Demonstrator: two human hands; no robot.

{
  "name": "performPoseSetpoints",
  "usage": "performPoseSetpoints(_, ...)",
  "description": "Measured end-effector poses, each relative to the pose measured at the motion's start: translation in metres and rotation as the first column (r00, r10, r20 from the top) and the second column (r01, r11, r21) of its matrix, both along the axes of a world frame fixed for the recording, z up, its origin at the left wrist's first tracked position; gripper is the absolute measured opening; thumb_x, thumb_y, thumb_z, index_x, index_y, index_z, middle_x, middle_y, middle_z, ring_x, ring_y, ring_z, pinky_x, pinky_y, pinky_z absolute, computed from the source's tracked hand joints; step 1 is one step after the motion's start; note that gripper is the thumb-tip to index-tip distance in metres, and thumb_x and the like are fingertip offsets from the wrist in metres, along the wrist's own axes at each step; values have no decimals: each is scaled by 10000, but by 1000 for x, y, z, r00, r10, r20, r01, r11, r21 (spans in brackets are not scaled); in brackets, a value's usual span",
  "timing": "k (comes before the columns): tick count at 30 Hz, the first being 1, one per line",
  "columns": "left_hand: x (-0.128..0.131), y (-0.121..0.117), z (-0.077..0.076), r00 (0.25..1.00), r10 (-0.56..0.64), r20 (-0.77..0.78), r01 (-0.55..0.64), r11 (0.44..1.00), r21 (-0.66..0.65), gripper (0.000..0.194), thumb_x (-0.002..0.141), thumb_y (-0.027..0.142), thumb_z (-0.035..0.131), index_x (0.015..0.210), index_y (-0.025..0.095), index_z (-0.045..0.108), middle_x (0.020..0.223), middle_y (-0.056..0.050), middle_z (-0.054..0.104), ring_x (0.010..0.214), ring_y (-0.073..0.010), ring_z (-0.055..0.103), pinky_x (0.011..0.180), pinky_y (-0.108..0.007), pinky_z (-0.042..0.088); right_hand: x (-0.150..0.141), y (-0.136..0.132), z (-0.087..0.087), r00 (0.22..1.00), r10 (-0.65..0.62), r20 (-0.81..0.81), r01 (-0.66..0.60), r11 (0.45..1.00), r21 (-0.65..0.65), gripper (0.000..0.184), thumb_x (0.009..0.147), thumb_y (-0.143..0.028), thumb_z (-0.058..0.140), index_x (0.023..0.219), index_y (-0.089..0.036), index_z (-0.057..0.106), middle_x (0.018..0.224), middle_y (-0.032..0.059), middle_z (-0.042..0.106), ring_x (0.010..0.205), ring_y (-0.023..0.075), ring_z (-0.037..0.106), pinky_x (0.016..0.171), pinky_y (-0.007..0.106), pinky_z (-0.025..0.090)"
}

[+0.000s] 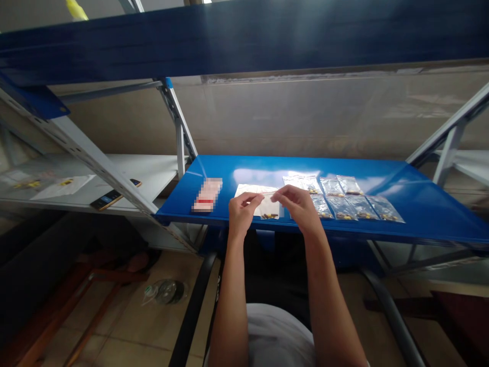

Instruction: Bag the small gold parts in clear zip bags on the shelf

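Between my hands hangs a small clear plastic bag, with little brown and yellow pieces gathered at its bottom. My left hand pinches the bag's upper left corner between thumb and fingers. At the upper right corner, my right hand pinches the bag's top edge. White paper lies on the blue shelf behind the bag, partly covered by it and by my hands. To the right of my right hand, several filled clear bags lie flat in two rows; the nearest ones are partly hidden.
Left on the blue shelf lies a blurred-out pink and white item. The grey shelf further left carries a phone and papers with yellow pieces. A blue beam crosses above. A clear bottle is on the floor.
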State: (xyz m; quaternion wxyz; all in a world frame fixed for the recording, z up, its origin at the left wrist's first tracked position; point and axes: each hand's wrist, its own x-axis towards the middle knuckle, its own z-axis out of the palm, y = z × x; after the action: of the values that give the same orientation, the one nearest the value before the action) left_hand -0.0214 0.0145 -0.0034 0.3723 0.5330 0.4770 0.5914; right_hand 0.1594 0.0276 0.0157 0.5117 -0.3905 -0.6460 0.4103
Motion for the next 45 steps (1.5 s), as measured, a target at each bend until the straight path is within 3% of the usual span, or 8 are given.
performPoseSetpoints(5,-3,-4,2,997,-68,-20,68,997,-37,272,831,444,782,906,184,816,877,-69,786,851,-222,710,765,-303,520,-2,0,1,999,36,2,-36,997,-63,284,918,-485,688,918,-201,706,831,59,760,805,228,737,669,309,516)
performPoseSetpoints(11,-2,-2,1,999,-35,41,35,999,3,261,825,437,792,888,184,813,840,-60,767,821,-204,683,723,-283,506,3,-1,2,994,110,6,-109,990,-91,323,890,-520,720,926,-199,720,836,70,766,819,235,734,671,314,525)
performPoseSetpoints(22,0,-5,2,996,-2,89,-3,998,60,243,817,422,800,782,181,795,762,-36,721,756,-179,644,673,-269,485,3,-4,6,996,19,-84,-20,1000,-16,245,867,-432,757,800,-199,725,750,47,727,738,208,672,699,335,518)
performPoseSetpoints(26,4,-6,7,999,-10,51,8,999,43,290,845,467,764,852,178,794,822,-53,745,788,-193,662,656,-270,482,1,-5,8,998,2,-58,-3,1000,-11,286,894,-479,714,830,-200,701,768,54,718,732,200,655,649,314,492)
performPoseSetpoints(30,7,-8,11,999,-38,-20,39,999,25,317,814,460,801,1005,207,815,995,-74,780,910,-223,691,703,-277,492,2,-6,11,998,65,-25,-65,998,-12,316,913,-509,689,852,-199,684,767,48,698,715,187,636,643,304,492)
performPoseSetpoints(37,11,-6,8,996,-88,-15,88,995,44,230,842,423,769,885,201,808,889,-56,773,853,-220,691,704,-289,492,4,-3,9,976,214,38,-213,976,-39,276,913,-481,712,951,-208,723,916,64,740,837,212,675,720,320,535)
performPoseSetpoints(45,7,-7,10,989,-71,-130,71,997,-4,244,859,432,744,895,200,811,906,-62,782,860,-228,697,667,-285,469,8,1,1,990,96,100,-100,994,33,243,904,-438,714,841,-204,739,798,51,743,767,216,684,704,330,533)
